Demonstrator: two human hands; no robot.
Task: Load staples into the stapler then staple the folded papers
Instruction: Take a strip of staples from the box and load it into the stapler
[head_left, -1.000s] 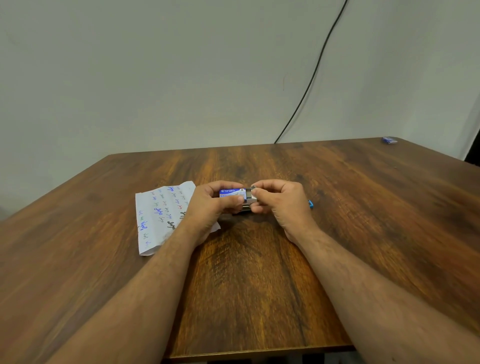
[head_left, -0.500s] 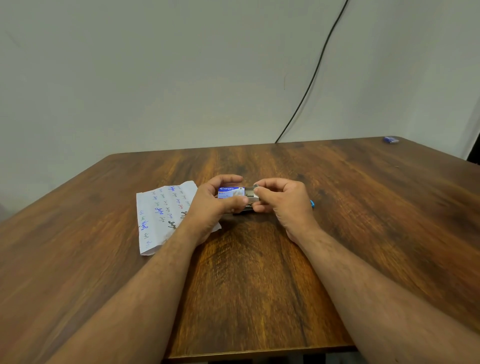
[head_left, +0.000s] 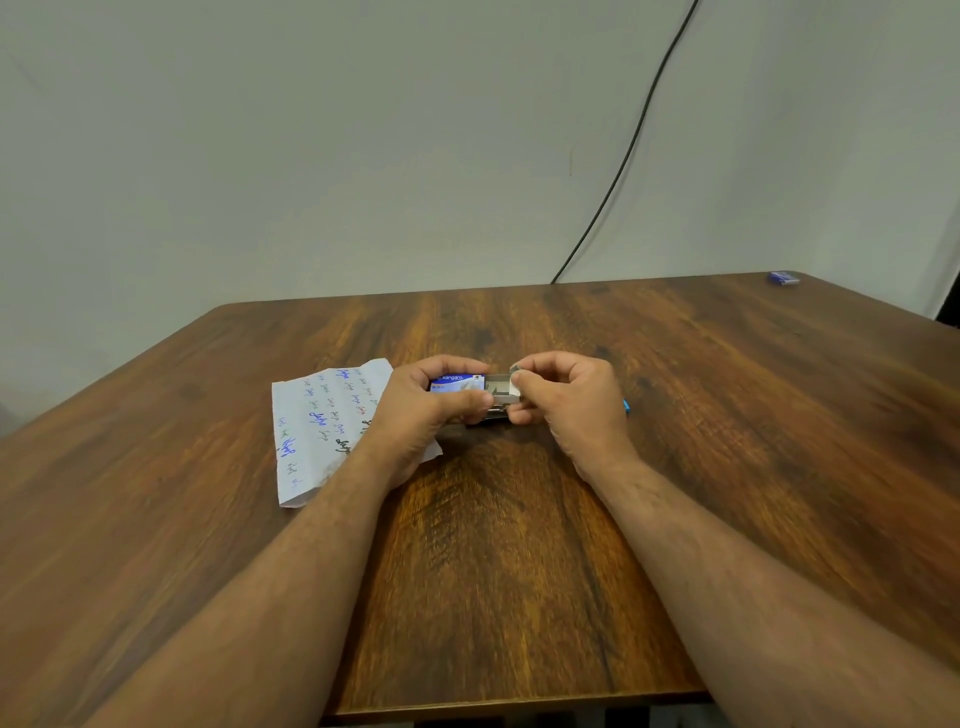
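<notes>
A small blue and white staple box (head_left: 457, 383) is held just above the middle of the wooden table (head_left: 519, 597). My left hand (head_left: 423, 410) grips its blue sleeve between thumb and fingers. My right hand (head_left: 571, 402) pinches the end of the box's inner tray (head_left: 501, 388), which sticks out to the right and shows staple strips inside. The folded paper (head_left: 324, 421) with handwriting lies flat on the table to the left, partly under my left wrist. A blue tip of the stapler (head_left: 627, 406) peeks out behind my right hand; the rest of it is hidden.
A second small blue box (head_left: 784, 278) lies at the far right corner of the table. A black cable (head_left: 623, 156) runs down the wall behind the table's back edge.
My right hand has drawn the inner tray further out of the sleeve to the right. Both hands stay at the same spot over the table.
</notes>
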